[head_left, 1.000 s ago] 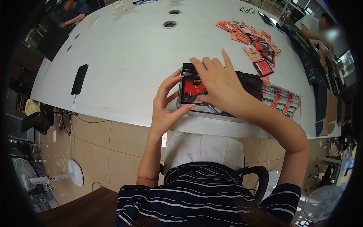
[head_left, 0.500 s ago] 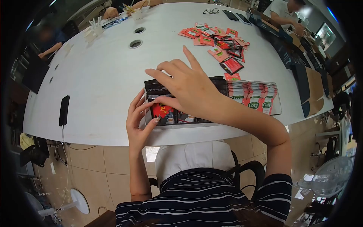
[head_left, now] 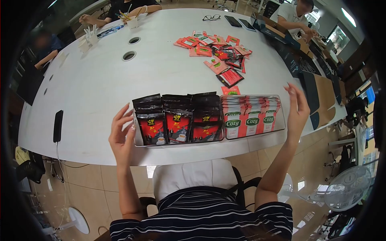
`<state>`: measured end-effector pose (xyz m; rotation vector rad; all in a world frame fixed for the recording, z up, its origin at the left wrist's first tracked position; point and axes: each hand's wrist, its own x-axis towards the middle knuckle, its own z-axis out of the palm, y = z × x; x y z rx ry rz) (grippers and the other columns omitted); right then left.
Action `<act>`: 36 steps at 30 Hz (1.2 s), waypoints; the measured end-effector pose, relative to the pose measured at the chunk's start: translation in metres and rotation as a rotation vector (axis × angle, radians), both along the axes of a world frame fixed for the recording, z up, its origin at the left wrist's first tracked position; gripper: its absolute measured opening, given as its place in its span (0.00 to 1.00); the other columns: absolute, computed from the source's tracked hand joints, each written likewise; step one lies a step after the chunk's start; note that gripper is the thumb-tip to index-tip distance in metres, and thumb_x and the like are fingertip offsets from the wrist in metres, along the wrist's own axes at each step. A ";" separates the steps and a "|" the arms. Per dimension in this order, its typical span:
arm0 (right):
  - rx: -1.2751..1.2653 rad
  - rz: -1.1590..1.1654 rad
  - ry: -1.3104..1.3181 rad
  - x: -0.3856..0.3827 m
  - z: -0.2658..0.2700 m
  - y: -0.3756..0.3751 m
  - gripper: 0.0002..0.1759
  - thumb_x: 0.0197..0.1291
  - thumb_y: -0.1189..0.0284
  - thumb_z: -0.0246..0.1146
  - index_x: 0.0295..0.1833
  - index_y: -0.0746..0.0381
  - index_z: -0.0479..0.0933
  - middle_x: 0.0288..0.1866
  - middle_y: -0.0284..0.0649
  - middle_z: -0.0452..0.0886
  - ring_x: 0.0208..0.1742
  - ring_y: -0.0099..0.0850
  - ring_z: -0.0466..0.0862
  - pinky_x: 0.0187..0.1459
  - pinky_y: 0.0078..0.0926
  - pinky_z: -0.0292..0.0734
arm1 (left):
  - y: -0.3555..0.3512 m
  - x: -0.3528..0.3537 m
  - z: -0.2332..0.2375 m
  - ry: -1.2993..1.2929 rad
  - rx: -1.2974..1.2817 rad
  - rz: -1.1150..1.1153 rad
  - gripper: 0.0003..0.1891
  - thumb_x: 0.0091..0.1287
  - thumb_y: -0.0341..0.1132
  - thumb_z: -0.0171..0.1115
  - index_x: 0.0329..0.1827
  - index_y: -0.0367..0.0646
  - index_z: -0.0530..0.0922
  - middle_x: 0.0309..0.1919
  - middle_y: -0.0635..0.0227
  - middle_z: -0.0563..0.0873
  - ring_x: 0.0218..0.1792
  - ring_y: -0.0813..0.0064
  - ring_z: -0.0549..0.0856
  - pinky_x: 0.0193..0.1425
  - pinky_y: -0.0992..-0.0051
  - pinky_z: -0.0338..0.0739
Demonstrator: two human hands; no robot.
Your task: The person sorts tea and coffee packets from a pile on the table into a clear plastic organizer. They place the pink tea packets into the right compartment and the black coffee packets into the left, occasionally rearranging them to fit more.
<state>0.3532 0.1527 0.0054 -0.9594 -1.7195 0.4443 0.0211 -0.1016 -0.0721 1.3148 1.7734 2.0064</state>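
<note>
Two clear trays stand side by side near the table's front edge. Black and red coffee sachets [head_left: 178, 124] fill the left tray [head_left: 183, 145] in three rows. In the right tray [head_left: 285, 120] stand pink and white Cozy sachets [head_left: 252, 121], also in three rows. My left hand [head_left: 122, 130] is beside the left tray's left end, fingers apart, holding nothing. My right hand [head_left: 298, 102] is raised just right of the right tray, fingers apart and empty. Behind the trays lies a loose pile of pink and red sachets [head_left: 215, 50].
A black phone [head_left: 58, 125] with a cable lies at the left. Farther back are cups with sticks [head_left: 91, 36], glasses [head_left: 211, 17] and two phones [head_left: 233, 21]. Cardboard boxes [head_left: 317, 100] line the right side. People sit at the far left, far side and far right.
My right hand has moved from over the coffee sachets to the right of the trays. My left hand has come off the left tray's end. The view has shifted slightly.
</note>
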 end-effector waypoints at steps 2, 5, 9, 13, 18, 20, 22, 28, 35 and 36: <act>-0.015 -0.063 0.098 0.034 -0.032 0.017 0.22 0.71 0.63 0.47 0.50 0.70 0.78 0.45 0.42 0.83 0.49 0.29 0.80 0.57 0.26 0.69 | 0.003 -0.006 0.012 0.086 -0.043 0.018 0.11 0.64 0.25 0.53 0.49 0.38 0.76 0.63 0.53 0.71 0.62 0.60 0.74 0.61 0.64 0.71; -0.186 -0.150 0.240 0.069 -0.079 0.036 0.29 0.73 0.57 0.39 0.48 0.70 0.80 0.47 0.43 0.83 0.52 0.29 0.79 0.58 0.28 0.68 | 0.014 -0.017 0.032 0.119 -0.040 0.014 0.11 0.64 0.25 0.53 0.49 0.37 0.76 0.62 0.54 0.72 0.61 0.61 0.74 0.60 0.66 0.72; -0.330 -0.170 0.521 0.073 -0.104 0.044 0.30 0.72 0.56 0.40 0.45 0.69 0.80 0.49 0.42 0.82 0.53 0.30 0.78 0.55 0.27 0.69 | 0.041 -0.026 0.064 0.272 -0.116 -0.037 0.11 0.65 0.26 0.53 0.48 0.37 0.77 0.61 0.56 0.73 0.60 0.64 0.75 0.60 0.67 0.72; -0.356 -0.188 0.547 0.074 -0.102 0.042 0.24 0.71 0.59 0.47 0.45 0.69 0.80 0.48 0.41 0.82 0.50 0.28 0.79 0.51 0.23 0.70 | 0.080 -0.029 0.088 0.351 -0.225 -0.177 0.10 0.65 0.29 0.56 0.48 0.39 0.78 0.59 0.59 0.75 0.59 0.68 0.76 0.61 0.67 0.72; -0.345 -0.186 0.557 0.077 -0.107 0.042 0.17 0.68 0.64 0.55 0.43 0.68 0.80 0.45 0.40 0.83 0.46 0.25 0.78 0.48 0.20 0.70 | 0.142 -0.049 0.085 0.494 -0.368 -0.264 0.13 0.62 0.40 0.63 0.46 0.44 0.80 0.55 0.64 0.79 0.55 0.65 0.79 0.57 0.60 0.74; -0.352 -0.178 0.583 0.077 -0.108 0.041 0.17 0.68 0.64 0.55 0.42 0.68 0.80 0.45 0.40 0.82 0.45 0.24 0.78 0.48 0.20 0.70 | 0.168 -0.057 0.081 0.596 -0.476 -0.279 0.16 0.61 0.42 0.64 0.47 0.44 0.80 0.54 0.62 0.80 0.54 0.64 0.80 0.57 0.60 0.74; -0.352 -0.169 0.605 0.077 -0.107 0.041 0.17 0.68 0.64 0.55 0.41 0.68 0.80 0.43 0.39 0.82 0.45 0.24 0.78 0.47 0.20 0.70 | 0.199 -0.075 0.069 0.653 -0.548 -0.316 0.16 0.62 0.41 0.63 0.50 0.43 0.80 0.53 0.60 0.80 0.54 0.64 0.79 0.59 0.64 0.73; -0.352 -0.133 0.621 0.079 -0.107 0.039 0.16 0.68 0.65 0.54 0.40 0.68 0.79 0.40 0.38 0.82 0.43 0.23 0.78 0.46 0.19 0.71 | 0.266 -0.112 0.040 0.841 -0.777 -0.256 0.19 0.60 0.38 0.63 0.53 0.41 0.78 0.52 0.55 0.80 0.53 0.58 0.79 0.60 0.66 0.72; -0.348 -0.098 0.600 0.076 -0.104 0.036 0.16 0.69 0.68 0.51 0.35 0.68 0.78 0.36 0.37 0.80 0.40 0.22 0.77 0.46 0.20 0.72 | 0.310 -0.145 0.006 1.065 -0.850 -0.358 0.30 0.55 0.33 0.60 0.65 0.41 0.68 0.62 0.54 0.71 0.61 0.54 0.72 0.64 0.63 0.69; -0.345 -0.097 0.596 0.074 -0.102 0.035 0.17 0.69 0.68 0.51 0.33 0.68 0.78 0.35 0.36 0.80 0.40 0.22 0.77 0.46 0.20 0.72 | 0.313 -0.145 0.003 1.058 -0.846 -0.349 0.31 0.55 0.33 0.60 0.66 0.41 0.67 0.64 0.54 0.70 0.62 0.54 0.72 0.64 0.63 0.69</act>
